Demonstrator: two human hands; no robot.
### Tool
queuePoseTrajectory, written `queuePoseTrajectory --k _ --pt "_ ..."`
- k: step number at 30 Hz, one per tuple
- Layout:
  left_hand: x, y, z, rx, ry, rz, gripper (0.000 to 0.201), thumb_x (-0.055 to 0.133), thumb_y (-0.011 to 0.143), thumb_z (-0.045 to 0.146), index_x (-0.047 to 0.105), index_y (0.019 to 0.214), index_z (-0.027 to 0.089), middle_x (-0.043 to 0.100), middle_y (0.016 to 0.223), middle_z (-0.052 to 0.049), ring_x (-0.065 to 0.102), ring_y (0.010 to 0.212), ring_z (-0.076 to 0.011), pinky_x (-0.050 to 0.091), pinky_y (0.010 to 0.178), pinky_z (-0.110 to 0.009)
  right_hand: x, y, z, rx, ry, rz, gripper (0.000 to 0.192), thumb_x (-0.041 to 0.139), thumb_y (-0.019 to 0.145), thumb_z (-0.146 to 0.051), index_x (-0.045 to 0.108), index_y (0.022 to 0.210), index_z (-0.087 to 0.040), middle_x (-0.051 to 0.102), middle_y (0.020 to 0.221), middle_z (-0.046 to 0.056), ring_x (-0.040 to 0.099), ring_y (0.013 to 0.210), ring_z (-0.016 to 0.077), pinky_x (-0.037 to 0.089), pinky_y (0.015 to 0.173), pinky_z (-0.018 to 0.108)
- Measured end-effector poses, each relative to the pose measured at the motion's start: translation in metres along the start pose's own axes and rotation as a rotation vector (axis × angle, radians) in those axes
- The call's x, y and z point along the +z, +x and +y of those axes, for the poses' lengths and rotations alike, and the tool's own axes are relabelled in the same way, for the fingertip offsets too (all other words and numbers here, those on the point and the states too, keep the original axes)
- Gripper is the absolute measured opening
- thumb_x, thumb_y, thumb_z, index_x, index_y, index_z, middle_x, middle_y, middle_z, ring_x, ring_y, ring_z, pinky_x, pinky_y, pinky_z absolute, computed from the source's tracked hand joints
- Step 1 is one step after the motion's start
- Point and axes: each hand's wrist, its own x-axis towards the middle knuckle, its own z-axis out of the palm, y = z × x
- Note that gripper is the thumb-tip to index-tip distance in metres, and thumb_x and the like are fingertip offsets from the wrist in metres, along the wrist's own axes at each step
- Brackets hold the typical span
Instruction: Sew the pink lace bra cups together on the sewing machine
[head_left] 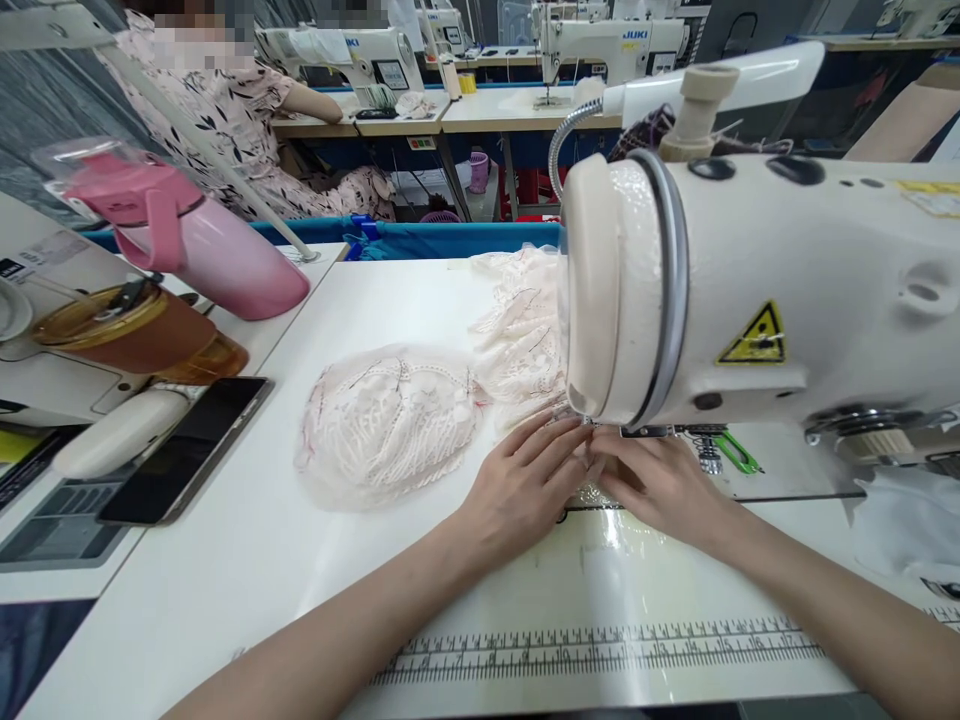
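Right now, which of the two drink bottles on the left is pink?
The bigger bottle lying tilted farther back is pink; the one in front of it is amber brown.

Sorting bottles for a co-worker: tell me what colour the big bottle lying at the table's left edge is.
Pink: the bottle has a pink body and handle, seen in the head view.

A sewing factory: rows of sewing machines [607,40] on tables [487,110] stand far behind the hands, another person [240,120] seated there.

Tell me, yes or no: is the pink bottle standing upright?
No. The pink bottle lies tilted on its side at the left, leaning over the brown cup, far from both hands at the sewing machine.
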Motion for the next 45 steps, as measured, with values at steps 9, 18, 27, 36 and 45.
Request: queuePoseTrajectory --k 9,18,27,36,45 --pt "0.0 0.001 0.002 -0.005 0.03 0.069 0.018 0.047 0.086 0.006 0.058 0.091 0.02 0.069 0.103 -0.005 0.065 0.099 -0.0185 0.051 0.097 -0.04 -0.005 0.005 -0.006 -0.176 -0.087 0.061 0.018 0.052 0.091 -0.016 0.067 0.099 -0.023 0.071 0.101 0.001 0.064 0.082 0.0133 0.051 0.067 0.026" --pt "0.005 -0.006 -0.003 -0.048 -0.097 -0.134 0.034 0.042 0.087 0.011 0.051 0.12 0.011 0.066 0.119 -0.011 0.06 0.117 -0.0213 0.049 0.102 -0.04 -0.007 -0.001 -0.006 -0.164 -0.174 0.133 0.015 0.056 0.09 -0.016 0.064 0.102 -0.024 0.072 0.103 -0.003 0.066 0.088 0.01 0.046 0.077 0.027" --pt "0.006 -0.008 -0.004 -0.076 -0.103 -0.138 0.028 0.046 0.085 0.011 0.056 0.111 0.013 0.065 0.122 -0.011 0.057 0.121 -0.0222 0.045 0.107 -0.041 -0.004 -0.003 -0.005 -0.034 -0.189 0.046 0.019 0.056 0.09 -0.024 0.06 0.108 -0.024 0.07 0.111 -0.004 0.065 0.087 0.0124 0.042 0.075 0.03" --pt "0.004 -0.007 -0.004 -0.028 -0.009 -0.16 0.038 0.041 0.088 0.013 0.052 0.124 0.011 0.062 0.128 -0.009 0.051 0.127 -0.0221 0.038 0.111 -0.041 -0.01 0.005 -0.008 -0.164 -0.074 0.063 0.016 0.057 0.087 -0.01 0.063 0.095 -0.021 0.072 0.09 -0.004 0.064 0.08 0.0093 0.046 0.073 0.022" --pt "0.003 -0.008 -0.008 -0.036 0.044 -0.171 0.036 0.041 0.089 0.013 0.059 0.12 0.013 0.064 0.125 -0.006 0.053 0.125 -0.0215 0.038 0.111 -0.042 -0.006 0.004 -0.006 -0.18 0.002 0.043 0.024 0.057 0.085 -0.009 0.065 0.103 -0.023 0.072 0.091 -0.005 0.064 0.086 0.0098 0.048 0.075 0.021"
